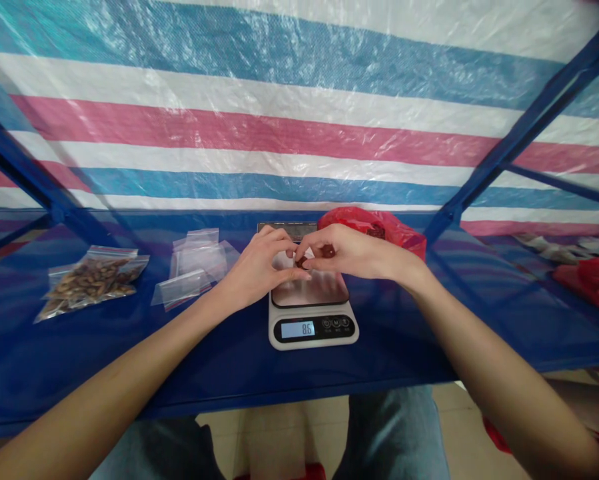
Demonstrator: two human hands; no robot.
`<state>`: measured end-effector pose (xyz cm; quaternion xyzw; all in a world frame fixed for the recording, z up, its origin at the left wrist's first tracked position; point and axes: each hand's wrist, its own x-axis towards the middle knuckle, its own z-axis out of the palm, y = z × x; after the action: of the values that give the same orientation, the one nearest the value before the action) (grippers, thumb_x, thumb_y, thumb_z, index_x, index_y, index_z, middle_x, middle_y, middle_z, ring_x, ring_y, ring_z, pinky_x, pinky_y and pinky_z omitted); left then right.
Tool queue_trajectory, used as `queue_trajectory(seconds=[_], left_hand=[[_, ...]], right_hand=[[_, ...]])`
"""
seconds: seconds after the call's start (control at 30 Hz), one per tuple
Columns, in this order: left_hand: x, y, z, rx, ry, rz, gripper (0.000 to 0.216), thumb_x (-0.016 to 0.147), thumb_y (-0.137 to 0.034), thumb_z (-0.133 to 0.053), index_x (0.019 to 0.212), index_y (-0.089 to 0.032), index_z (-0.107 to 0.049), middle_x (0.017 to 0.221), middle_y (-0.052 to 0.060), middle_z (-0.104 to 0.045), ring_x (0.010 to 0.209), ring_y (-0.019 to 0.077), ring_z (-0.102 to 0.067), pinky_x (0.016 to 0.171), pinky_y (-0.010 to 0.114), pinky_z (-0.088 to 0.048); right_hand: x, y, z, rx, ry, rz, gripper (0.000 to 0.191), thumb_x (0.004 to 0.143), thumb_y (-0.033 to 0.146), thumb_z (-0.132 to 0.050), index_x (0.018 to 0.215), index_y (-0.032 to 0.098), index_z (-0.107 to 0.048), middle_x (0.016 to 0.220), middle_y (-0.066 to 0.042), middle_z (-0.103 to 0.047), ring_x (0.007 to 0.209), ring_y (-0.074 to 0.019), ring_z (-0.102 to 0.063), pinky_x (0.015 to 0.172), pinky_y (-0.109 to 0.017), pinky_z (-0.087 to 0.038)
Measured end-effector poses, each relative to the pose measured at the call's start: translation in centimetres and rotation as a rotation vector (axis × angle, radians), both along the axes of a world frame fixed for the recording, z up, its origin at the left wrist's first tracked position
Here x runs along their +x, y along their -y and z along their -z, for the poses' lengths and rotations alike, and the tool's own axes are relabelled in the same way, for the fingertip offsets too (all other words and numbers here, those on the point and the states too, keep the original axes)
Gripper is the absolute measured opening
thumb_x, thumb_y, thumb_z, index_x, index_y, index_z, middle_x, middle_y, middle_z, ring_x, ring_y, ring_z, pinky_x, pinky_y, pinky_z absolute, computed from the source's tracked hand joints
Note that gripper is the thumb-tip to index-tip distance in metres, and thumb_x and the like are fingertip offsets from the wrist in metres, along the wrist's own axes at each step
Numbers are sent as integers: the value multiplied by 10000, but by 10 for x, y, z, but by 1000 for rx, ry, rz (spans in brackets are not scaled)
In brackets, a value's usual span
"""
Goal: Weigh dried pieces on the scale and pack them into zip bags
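Both of my hands meet above the metal plate of a white digital kitchen scale, whose display reads 8.6. My left hand curves its fingers and thumb around what looks like the mouth of a small clear bag, mostly hidden by the hand. Pinched in the fingertips of my right hand is a small dark brown piece. Another glossy reddish-brown piece sits within the curl of that hand. Behind the right hand lies an open red plastic bag with brown contents partly visible.
At the left, a filled zip bag of brown pieces lies on the blue shelf. Several flat clear zip bags are beside my left wrist. A dark flat object sits behind the scale. Blue metal braces frame both sides.
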<state>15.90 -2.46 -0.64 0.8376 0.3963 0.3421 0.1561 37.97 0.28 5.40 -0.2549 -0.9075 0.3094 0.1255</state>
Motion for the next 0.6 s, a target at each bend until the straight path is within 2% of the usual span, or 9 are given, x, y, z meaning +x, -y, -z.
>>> queue_trajectory(seconds=[0.1, 0.2, 0.3, 0.4, 0.5, 0.6], left_hand=[[0, 0, 0, -13, 26, -6, 335, 843, -529, -825, 854, -216, -703, 977, 32, -702, 1031, 258, -545, 914, 413, -456], [0, 1, 1, -20, 50, 1, 318, 832, -486, -848, 856, -213, -688, 986, 24, -711, 1022, 251, -550, 908, 402, -460], [1, 2, 1, -40, 63, -4, 314, 798, -446, -886, 838, -209, -685, 1013, 20, -713, 1026, 245, -560, 921, 396, -466], [2, 4, 0, -48, 74, -14, 298, 786, -438, -897, 856, -212, -715, 1029, 21, -713, 1035, 244, -569, 929, 396, -467], [3, 5, 0, -48, 66, -14, 261, 812, -432, -878, 961, -244, -776, 1025, 19, -712, 1043, 244, -570, 941, 402, -463], [2, 5, 1, -35, 59, -6, 259, 826, -420, -871, 1002, -248, -791, 982, 17, -698, 1012, 235, -569, 934, 396, -464]], right_hand=[[-11, -5, -16, 79, 86, -39, 86, 884, 146, -712, 834, 186, -771, 725, 22, -704, 638, -126, -577, 592, -255, -410], [-18, -6, -23, 145, 146, -59, 118, 850, 138, -747, 744, 189, -747, 646, 38, -655, 601, -118, -544, 574, -256, -392], [-19, -7, -22, 113, 145, -72, 57, 844, 152, -749, 810, 187, -779, 680, 34, -667, 619, -118, -559, 579, -247, -408], [-11, -9, -20, 77, 96, -60, 89, 847, 173, -730, 892, 183, -806, 737, 18, -699, 644, -116, -575, 595, -240, -427], [12, -10, -24, 94, -6, 45, 128, 852, 213, -717, 935, 175, -808, 811, -10, -739, 673, -126, -603, 612, -248, -454], [54, -13, -28, 124, -112, 241, 168, 842, 306, -748, 936, 177, -799, 817, -32, -763, 692, -152, -647, 626, -266, -485]])
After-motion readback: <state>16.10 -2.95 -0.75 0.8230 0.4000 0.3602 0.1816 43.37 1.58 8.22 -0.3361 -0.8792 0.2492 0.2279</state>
